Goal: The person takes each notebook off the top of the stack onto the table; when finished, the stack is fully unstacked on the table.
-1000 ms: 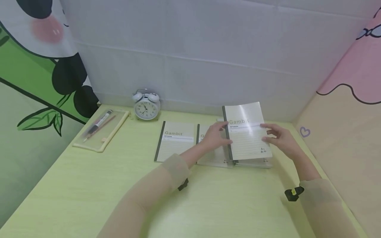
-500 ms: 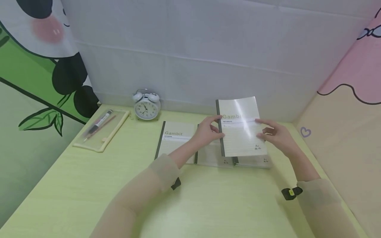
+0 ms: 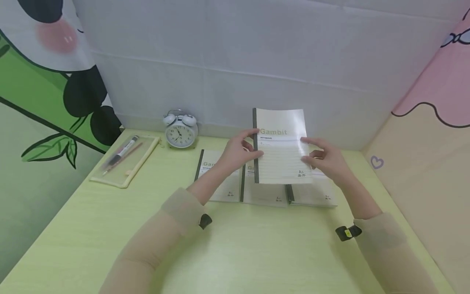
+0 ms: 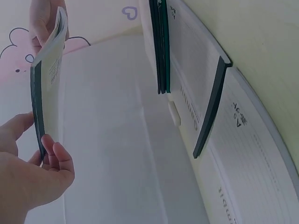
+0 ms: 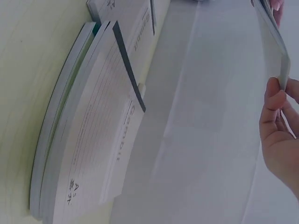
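Observation:
Both hands hold a white notebook [image 3: 280, 163] with a dark spine and "Gambit" on its cover, raised above the table. My left hand [image 3: 236, 153] pinches it at the spine edge; the left wrist view shows thumb and fingers around the dark spine [image 4: 38, 107]. On the opposite edge my right hand [image 3: 328, 161] pinches the pages' side. Beneath lie more of the same notebooks: a left one [image 3: 224, 188], a middle one [image 3: 264, 194] partly covered by the raised notebook, and a right-hand stack [image 3: 312, 192], seen as layered in the right wrist view.
A white twin-bell alarm clock [image 3: 180, 132] stands near the back wall. At the left lies a clear zip pouch [image 3: 143, 153] with a marker [image 3: 125, 149] and a thin pencil-like stick inside. A small white object [image 4: 174, 113] sits behind the notebooks. Fabric walls enclose the table [image 3: 257, 253].
The held notebook has moved left and up, away from the right-hand stack and over the middle notebook. Both hands have travelled with it, keeping their pinch on its side edges.

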Demonstrator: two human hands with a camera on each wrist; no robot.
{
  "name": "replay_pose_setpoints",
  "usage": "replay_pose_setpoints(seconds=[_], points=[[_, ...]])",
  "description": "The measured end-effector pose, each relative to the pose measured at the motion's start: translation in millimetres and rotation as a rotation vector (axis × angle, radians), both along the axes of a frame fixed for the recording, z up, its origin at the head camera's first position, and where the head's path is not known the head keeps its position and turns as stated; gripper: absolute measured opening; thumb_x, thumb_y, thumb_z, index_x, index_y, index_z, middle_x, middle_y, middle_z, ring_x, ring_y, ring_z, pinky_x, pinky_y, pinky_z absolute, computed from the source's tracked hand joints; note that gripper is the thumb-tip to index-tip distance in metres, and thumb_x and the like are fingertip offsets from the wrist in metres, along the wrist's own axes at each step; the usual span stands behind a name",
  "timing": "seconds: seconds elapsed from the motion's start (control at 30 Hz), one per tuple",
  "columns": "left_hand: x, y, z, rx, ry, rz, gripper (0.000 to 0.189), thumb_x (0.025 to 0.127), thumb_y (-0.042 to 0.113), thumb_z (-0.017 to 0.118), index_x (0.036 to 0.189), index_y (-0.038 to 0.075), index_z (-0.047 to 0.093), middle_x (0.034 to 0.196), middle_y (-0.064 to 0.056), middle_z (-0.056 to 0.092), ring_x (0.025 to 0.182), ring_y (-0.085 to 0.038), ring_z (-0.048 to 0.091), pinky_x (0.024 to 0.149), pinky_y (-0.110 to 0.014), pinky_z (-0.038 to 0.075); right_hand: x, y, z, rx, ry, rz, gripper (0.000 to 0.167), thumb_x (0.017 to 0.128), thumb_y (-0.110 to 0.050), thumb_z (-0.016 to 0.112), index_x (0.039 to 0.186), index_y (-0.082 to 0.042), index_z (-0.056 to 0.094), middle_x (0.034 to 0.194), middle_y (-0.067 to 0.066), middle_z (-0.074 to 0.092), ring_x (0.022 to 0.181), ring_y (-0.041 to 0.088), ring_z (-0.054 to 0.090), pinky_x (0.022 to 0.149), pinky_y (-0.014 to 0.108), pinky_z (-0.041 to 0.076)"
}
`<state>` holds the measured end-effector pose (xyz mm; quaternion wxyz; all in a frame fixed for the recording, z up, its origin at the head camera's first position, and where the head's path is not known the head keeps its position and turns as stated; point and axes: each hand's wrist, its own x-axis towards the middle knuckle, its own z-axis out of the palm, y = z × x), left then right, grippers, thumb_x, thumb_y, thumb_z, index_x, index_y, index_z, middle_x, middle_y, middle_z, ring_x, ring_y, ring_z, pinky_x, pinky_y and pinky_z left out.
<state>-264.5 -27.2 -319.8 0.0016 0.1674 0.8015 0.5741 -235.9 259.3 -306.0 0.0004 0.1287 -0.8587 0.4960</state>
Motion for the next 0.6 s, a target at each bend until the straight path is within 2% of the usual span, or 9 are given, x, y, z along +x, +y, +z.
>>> replay_pose_setpoints(seconds=[0.07, 0.17, 0.33, 0.4, 0.5, 0.6], points=[[0.0, -7.0, 4.0, -0.014, 0.006, 0.015, 0.066, 0.078, 0.018, 0.077, 0.138, 0.024, 0.048, 0.121, 0.004, 0.052, 0.085, -0.014, 0.054, 0.059, -0.024, 0.045, -0.3, -8, 1.8, -0.014, -0.009, 0.000, 0.060, 0.084, -0.018, 0.072, 0.139, -0.022, 0.048, 0.131, 0.000, 0.043, 0.067, 0.008, 0.057, 0.058, 0.025, 0.047], [0.0, -18.9, 10.2, -0.032, 0.010, 0.035, 0.065, 0.079, 0.020, 0.077, 0.138, 0.025, 0.048, 0.121, 0.004, 0.052, 0.087, -0.015, 0.053, 0.060, -0.026, 0.044, -1.6, -19, 5.0, -0.029, -0.009, 0.008, 0.060, 0.084, -0.015, 0.071, 0.139, -0.019, 0.048, 0.134, 0.001, 0.043, 0.063, 0.011, 0.055, 0.056, 0.025, 0.046], [-0.6, -39.7, 21.5, -0.049, 0.017, 0.074, 0.065, 0.079, 0.020, 0.076, 0.138, 0.024, 0.048, 0.123, 0.003, 0.051, 0.091, -0.016, 0.051, 0.066, -0.027, 0.044, -0.4, -43, 14.7, -0.050, -0.004, 0.000, 0.059, 0.084, -0.020, 0.072, 0.138, -0.027, 0.049, 0.110, 0.006, 0.055, 0.060, 0.012, 0.051, 0.051, 0.023, 0.040], [-0.8, -47.8, 25.5, -0.042, 0.021, 0.080, 0.065, 0.079, 0.019, 0.076, 0.138, 0.024, 0.048, 0.123, 0.002, 0.051, 0.092, -0.016, 0.050, 0.068, -0.027, 0.044, 0.5, -53, 18.0, -0.067, 0.005, -0.004, 0.060, 0.083, -0.022, 0.073, 0.137, -0.030, 0.049, 0.115, 0.003, 0.054, 0.060, 0.011, 0.051, 0.050, 0.023, 0.039], [-0.7, -60.1, 29.5, -0.034, 0.040, 0.082, 0.064, 0.079, 0.018, 0.075, 0.138, 0.022, 0.048, 0.122, -0.001, 0.049, 0.092, -0.016, 0.048, 0.070, -0.027, 0.044, -0.3, -67, 19.8, -0.108, 0.018, 0.005, 0.060, 0.083, -0.020, 0.073, 0.137, -0.030, 0.049, 0.129, 0.000, 0.047, 0.060, 0.012, 0.051, 0.049, 0.023, 0.038], [-0.4, -72.8, 30.3, -0.048, 0.088, 0.099, 0.064, 0.080, 0.017, 0.075, 0.137, 0.020, 0.048, 0.120, -0.003, 0.050, 0.091, -0.017, 0.048, 0.072, -0.027, 0.044, -3.4, -81, 18.6, -0.160, 0.018, 0.025, 0.061, 0.083, -0.018, 0.073, 0.137, -0.031, 0.049, 0.140, -0.005, 0.039, 0.058, 0.010, 0.050, 0.048, 0.022, 0.036]])
